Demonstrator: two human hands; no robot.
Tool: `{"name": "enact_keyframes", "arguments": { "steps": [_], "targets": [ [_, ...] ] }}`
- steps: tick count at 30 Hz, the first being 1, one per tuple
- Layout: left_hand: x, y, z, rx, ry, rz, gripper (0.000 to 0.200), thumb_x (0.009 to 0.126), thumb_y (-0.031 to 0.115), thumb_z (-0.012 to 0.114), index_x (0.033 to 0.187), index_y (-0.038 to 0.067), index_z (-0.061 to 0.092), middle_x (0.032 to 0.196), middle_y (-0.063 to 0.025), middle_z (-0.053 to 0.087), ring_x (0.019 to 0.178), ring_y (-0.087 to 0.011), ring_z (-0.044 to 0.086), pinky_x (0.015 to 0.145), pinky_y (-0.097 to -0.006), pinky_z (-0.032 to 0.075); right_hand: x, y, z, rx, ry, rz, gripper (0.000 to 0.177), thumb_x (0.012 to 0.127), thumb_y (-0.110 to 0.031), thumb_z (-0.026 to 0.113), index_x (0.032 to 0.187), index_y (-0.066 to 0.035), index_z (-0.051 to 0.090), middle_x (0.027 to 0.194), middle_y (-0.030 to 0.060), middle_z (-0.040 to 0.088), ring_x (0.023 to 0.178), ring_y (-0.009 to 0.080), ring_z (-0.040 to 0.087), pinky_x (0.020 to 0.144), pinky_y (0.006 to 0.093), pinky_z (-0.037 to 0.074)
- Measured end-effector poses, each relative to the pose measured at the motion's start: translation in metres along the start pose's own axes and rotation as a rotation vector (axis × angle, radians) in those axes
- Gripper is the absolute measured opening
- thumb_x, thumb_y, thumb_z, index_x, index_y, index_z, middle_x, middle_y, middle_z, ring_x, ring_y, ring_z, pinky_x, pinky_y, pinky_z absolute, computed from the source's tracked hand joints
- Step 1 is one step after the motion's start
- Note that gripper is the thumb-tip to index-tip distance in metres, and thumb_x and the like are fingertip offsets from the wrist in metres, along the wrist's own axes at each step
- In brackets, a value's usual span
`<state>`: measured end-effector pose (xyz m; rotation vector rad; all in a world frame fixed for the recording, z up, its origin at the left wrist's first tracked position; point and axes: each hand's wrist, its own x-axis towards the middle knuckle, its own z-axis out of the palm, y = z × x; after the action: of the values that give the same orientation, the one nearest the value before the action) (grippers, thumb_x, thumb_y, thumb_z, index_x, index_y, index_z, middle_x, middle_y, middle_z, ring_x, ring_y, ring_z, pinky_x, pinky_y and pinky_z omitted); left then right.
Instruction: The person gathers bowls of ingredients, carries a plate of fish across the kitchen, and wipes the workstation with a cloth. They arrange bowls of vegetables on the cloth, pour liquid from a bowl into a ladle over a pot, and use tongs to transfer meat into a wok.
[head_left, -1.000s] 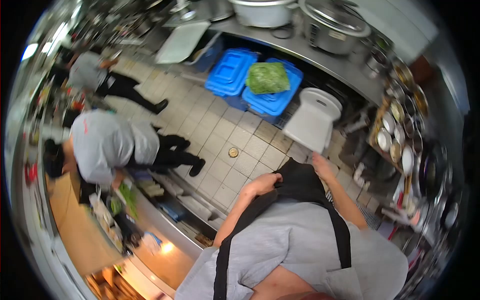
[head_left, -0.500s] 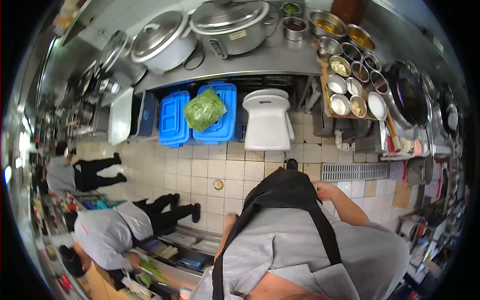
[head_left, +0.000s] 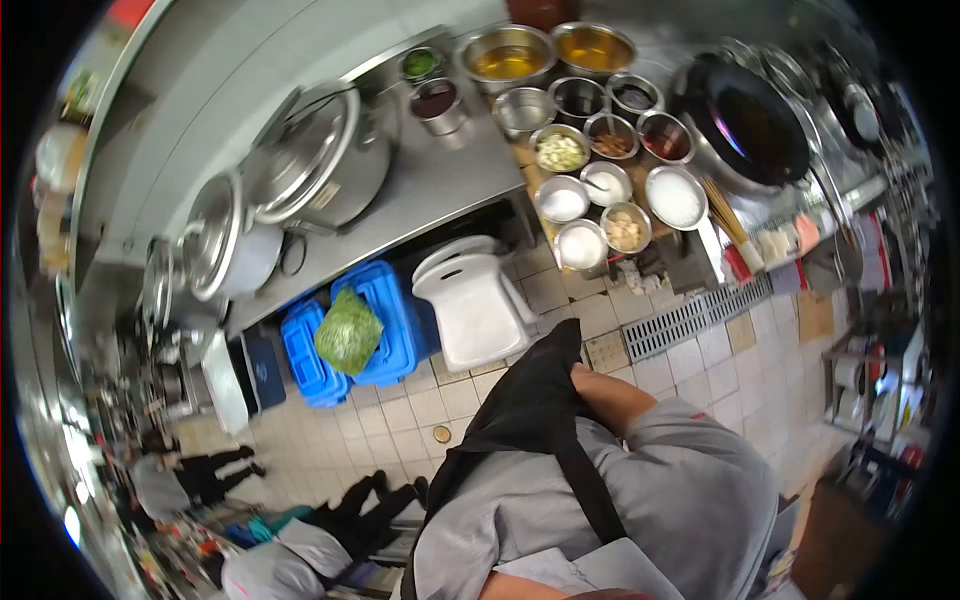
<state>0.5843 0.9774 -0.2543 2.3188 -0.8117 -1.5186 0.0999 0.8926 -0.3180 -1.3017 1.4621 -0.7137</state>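
My right forearm (head_left: pixel 612 397) reaches forward beside my black apron (head_left: pixel 505 400), and the apron hides my right hand. Neither my left hand nor my left arm shows. A white plastic stool (head_left: pixel 483 315) stands on the tiles just ahead of me. To the front right, a wooden board (head_left: pixel 540 185) carries several metal bowls, among them a bowl of chopped garlic (head_left: pixel 560 150), a bowl of white powder (head_left: pixel 676 197) and a bowl of yellow liquid (head_left: pixel 508 62). A black wok (head_left: pixel 755 120) sits right of the bowls.
A steel counter (head_left: pixel 430 175) holds a large rice cooker (head_left: pixel 345 170) and a white cooker (head_left: pixel 245 255). Below are blue lidded bins (head_left: pixel 385 330), with a bag of greens (head_left: pixel 348 335) on top. A floor grate (head_left: pixel 690 320) runs at right. Two people in grey shirts are at lower left.
My view has turned and moved toward the bowls and wok, which now appear larger and nearer. My right hand has passed out of sight behind the apron; my left hand has left view.
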Motion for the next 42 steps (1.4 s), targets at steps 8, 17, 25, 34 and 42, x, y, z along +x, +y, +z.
{"name": "enact_keyframes", "arguments": {
  "steps": [8,17,25,34,42],
  "targets": [
    [-0.006,0.217,0.04,0.521,-0.161,0.325,0.024,0.092,0.015,0.064,0.107,-0.004,0.065,0.097,-0.0142,0.073,0.082,-0.0271,0.074,0.074,-0.0366,0.059,-0.071,-0.023,-0.091,-0.369,-0.433,0.208,0.022,0.08,-0.003,0.063,0.1,0.002,0.071,0.106,0.0232,0.072,0.1,0.04,0.069,0.083,0.0463,0.056],
    [0.004,0.388,0.209,0.745,-0.609,1.021,0.035,0.098,0.024,0.063,0.123,0.0,0.062,0.112,-0.0253,0.07,0.108,-0.0387,0.069,0.088,-0.0441,0.055,-0.169,-0.119,-0.206,0.059,0.544,0.341,0.035,0.095,-0.016,0.063,0.123,0.006,0.063,0.114,0.02,0.069,0.103,0.0336,0.067,0.089,0.0414,0.053],
    [-0.089,0.452,0.282,0.247,-1.146,0.881,0.026,0.1,0.02,0.068,0.115,0.0,0.06,0.097,-0.0058,0.068,0.086,-0.0121,0.065,0.076,-0.0287,0.054,-0.018,-0.199,-0.137,0.985,0.663,0.119,0.02,0.102,-0.018,0.063,0.114,-0.002,0.066,0.092,0.0046,0.07,0.077,0.0111,0.067,0.06,0.0249,0.051],
    [-0.061,0.481,0.268,-0.189,-1.084,0.546,0.016,0.102,0.019,0.065,0.101,0.005,0.059,0.099,-0.0056,0.069,0.084,-0.0123,0.067,0.073,-0.0299,0.06,0.045,-0.207,-0.137,1.054,0.941,-0.04,0.016,0.102,-0.016,0.064,0.103,-0.002,0.071,0.093,-0.0007,0.069,0.081,0.0054,0.061,0.073,0.0229,0.049],
    [-0.042,0.493,0.27,-0.547,-0.792,0.598,0.02,0.102,0.021,0.068,0.104,0.006,0.056,0.088,-0.004,0.068,0.074,-0.0094,0.064,0.064,-0.0269,0.053,0.071,-0.245,-0.129,1.232,0.601,-0.092,0.015,0.099,-0.009,0.066,0.112,-0.003,0.067,0.103,0.0013,0.069,0.093,0.0095,0.065,0.083,0.0266,0.052]
  ]
}}
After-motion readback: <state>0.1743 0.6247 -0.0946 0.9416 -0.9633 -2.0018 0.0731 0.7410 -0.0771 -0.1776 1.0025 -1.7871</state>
